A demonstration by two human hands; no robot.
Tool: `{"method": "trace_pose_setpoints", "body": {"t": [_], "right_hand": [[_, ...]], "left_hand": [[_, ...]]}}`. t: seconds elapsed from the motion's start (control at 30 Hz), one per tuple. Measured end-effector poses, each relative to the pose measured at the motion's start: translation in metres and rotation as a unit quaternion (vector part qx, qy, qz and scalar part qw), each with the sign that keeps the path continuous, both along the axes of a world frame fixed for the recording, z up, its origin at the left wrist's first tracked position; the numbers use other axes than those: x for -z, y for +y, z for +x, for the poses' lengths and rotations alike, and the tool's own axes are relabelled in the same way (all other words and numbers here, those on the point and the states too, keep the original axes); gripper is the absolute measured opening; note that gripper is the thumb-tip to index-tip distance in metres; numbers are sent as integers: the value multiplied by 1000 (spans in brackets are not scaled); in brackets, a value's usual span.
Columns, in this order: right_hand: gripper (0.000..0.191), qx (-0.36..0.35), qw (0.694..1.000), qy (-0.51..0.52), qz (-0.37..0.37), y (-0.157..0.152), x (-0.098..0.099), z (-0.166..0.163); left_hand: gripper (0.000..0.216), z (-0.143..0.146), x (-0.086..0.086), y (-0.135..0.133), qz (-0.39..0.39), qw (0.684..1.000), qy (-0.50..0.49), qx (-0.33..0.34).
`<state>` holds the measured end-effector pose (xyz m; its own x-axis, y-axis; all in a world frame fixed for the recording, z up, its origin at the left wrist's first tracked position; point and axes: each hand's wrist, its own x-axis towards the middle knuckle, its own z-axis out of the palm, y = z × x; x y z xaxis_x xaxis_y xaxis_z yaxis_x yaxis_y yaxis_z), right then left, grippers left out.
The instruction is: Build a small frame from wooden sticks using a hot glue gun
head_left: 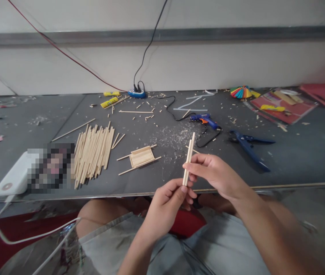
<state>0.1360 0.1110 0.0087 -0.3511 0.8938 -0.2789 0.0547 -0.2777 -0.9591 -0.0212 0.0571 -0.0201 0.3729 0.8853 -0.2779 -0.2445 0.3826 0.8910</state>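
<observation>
Two wooden sticks stand upright side by side in front of me, one reaching a little higher than the other. My left hand pinches their lower ends just off the table's front edge. Higher up, the thumb and fingers of my right hand grip the same sticks. On the table to the left lies a small frame of glued sticks, with longer sticks poking out at its corners. Farther left is a large pile of wooden sticks.
A blue glue gun and blue cutters lie to the right. Behind are a blue power socket, yellow tubes and a red plastic packet. A white power bank sits at left. Stick offcuts litter the table.
</observation>
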Motion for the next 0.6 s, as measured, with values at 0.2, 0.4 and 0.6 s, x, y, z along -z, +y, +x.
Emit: {"method": "trace_pose_setpoints", "body": {"t": [0.2,0.4,0.6], "right_hand": [[19,-37,999,13,-20,-3,1,-4],[22,-93,994,49,-37,-3,5,-7],[26,-98,994,14,-40,0,-1,-6]], "left_hand": [[23,0,2,1,-22,1000,-16,-2],[25,2,-1,3,-37,998,-48,-3],[25,4,-8,5,-41,998,-37,-4]]}}
